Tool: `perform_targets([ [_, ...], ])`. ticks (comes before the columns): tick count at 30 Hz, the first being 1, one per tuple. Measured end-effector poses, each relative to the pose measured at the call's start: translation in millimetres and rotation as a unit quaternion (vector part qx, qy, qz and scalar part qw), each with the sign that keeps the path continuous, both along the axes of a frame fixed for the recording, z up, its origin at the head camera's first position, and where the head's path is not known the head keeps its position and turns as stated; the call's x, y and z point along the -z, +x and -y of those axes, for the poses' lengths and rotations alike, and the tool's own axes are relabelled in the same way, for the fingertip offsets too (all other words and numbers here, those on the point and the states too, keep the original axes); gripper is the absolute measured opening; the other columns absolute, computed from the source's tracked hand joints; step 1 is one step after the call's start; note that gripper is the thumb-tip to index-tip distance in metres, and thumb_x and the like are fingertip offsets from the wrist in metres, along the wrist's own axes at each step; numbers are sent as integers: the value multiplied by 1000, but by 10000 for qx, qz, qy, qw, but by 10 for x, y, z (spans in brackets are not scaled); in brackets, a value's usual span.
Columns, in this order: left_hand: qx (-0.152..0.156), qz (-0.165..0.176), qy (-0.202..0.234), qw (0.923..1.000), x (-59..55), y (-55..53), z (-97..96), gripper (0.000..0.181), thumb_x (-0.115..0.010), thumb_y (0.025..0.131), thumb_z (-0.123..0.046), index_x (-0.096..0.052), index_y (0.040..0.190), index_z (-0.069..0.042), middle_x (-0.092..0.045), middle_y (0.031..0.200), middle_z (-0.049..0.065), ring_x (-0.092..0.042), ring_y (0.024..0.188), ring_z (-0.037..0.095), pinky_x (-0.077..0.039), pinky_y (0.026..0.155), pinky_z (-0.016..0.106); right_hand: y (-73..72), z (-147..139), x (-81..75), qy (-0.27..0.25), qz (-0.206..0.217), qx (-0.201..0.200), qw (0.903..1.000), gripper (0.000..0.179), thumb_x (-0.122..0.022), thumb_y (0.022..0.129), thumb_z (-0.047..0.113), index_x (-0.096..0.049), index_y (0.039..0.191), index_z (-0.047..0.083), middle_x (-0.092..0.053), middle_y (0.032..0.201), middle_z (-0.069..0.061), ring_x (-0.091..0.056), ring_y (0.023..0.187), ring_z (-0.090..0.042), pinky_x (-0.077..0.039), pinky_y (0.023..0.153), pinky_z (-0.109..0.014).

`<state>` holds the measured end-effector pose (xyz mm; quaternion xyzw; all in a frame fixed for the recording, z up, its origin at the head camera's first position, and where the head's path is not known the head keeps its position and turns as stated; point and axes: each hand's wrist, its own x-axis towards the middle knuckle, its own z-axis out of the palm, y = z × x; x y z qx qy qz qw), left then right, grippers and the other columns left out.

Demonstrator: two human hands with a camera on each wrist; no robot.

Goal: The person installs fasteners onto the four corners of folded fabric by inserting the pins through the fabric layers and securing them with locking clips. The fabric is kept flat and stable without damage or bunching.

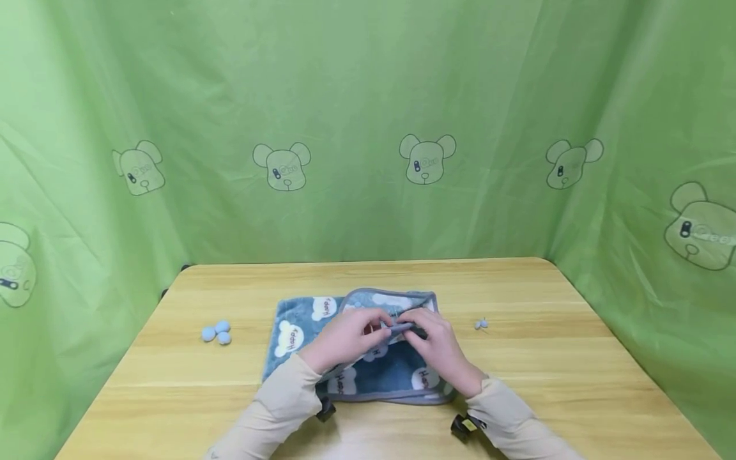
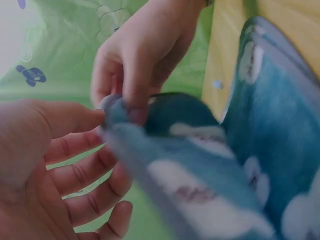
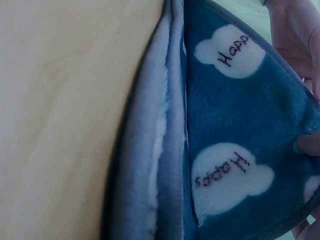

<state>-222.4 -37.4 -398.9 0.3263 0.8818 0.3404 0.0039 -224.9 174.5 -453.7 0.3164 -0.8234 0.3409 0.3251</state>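
Observation:
A teal plush blanket (image 1: 397, 370) with grey edging and white bear-head patches lettered "Happy" lies folded on the table, with one part lifted. My left hand (image 1: 358, 333) pinches the raised grey edge between thumb and fingertips; in the left wrist view its other fingers fan out loosely below. Close beside it, my right hand (image 1: 434, 338) pinches the same raised edge, thumb (image 2: 136, 95) on the near face of the cloth. The right wrist view has the lifted flap (image 3: 250, 115) slanting up, with a thumb pressed on it at the right border and stacked folded edges below.
Three light-blue balls (image 1: 216, 332) sit together on the wooden table (image 1: 190, 390) left of the blanket. To its right lie a few smaller blue bits (image 1: 482, 324) with thin dark strands. A green curtain (image 1: 356, 217) with bear-head outlines hangs around the table.

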Motion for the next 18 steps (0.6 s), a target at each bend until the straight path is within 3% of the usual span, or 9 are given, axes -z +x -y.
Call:
perform_targets([
  [4, -270, -361, -14, 9990, -66, -38, 206, 15, -60, 96, -24, -69, 107, -17, -70, 87, -6, -60, 72, 5, -49, 66, 20, -8, 1, -3, 18, 100, -24, 9999, 26, -76, 76, -5, -71, 94, 12, -72, 93, 1, -67, 89, -15, -53, 81, -22],
  [8, -744, -459, 60, 9962, -83, -86, 543, 13, -63, 94, -20, -70, 103, -14, -71, 90, -1, -62, 76, 8, -51, 69, 22, 6, 3, 19, -19, 240, -55, 9997, 25, -75, 77, -5, -70, 94, 12, -71, 93, 1, -66, 89, -13, -51, 81, -16],
  [14, -1562, -276, -22, 9873, 11, -204, 1193, 16, -64, 93, -20, -68, 106, -11, -72, 91, 1, -63, 79, 10, -53, 75, 30, -3, 5, 27, -63, 279, -164, 9995, 27, -74, 77, -6, -69, 94, 14, -70, 94, 3, -65, 90, -11, -48, 82, -10],
  [18, -2020, -224, -247, 9788, 96, -208, 1649, 17, -64, 92, -19, -67, 105, -9, -71, 90, 4, -63, 78, 14, -53, 73, 34, -22, 15, 32, 18, 209, -248, 9995, 27, -74, 76, -6, -69, 94, 14, -70, 94, 3, -65, 90, -12, -47, 84, -9],
])
